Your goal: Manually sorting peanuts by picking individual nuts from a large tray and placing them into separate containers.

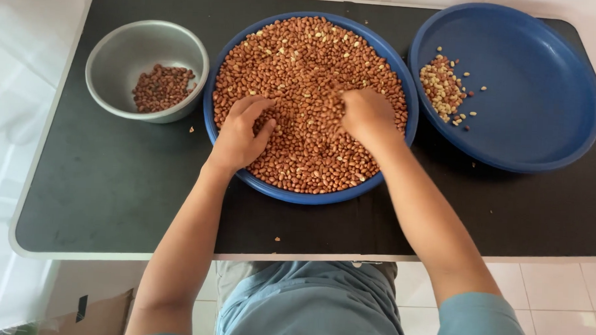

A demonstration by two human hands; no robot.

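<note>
Both hands, left hand (238,134) half-curled and right hand (366,114) loosely cupped, grip indeterminate, rested on red-brown peanuts (302,62) filling 1 round blue plastic tray (310,196) beneath them; brisk raking risked spilling nuts over its low rim.

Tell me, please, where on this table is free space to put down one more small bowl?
Bare table lies along the near edge, left of the left hand. The back row is crowded: metal bowl, full peanut tray and second blue tray nearly touch.
</note>
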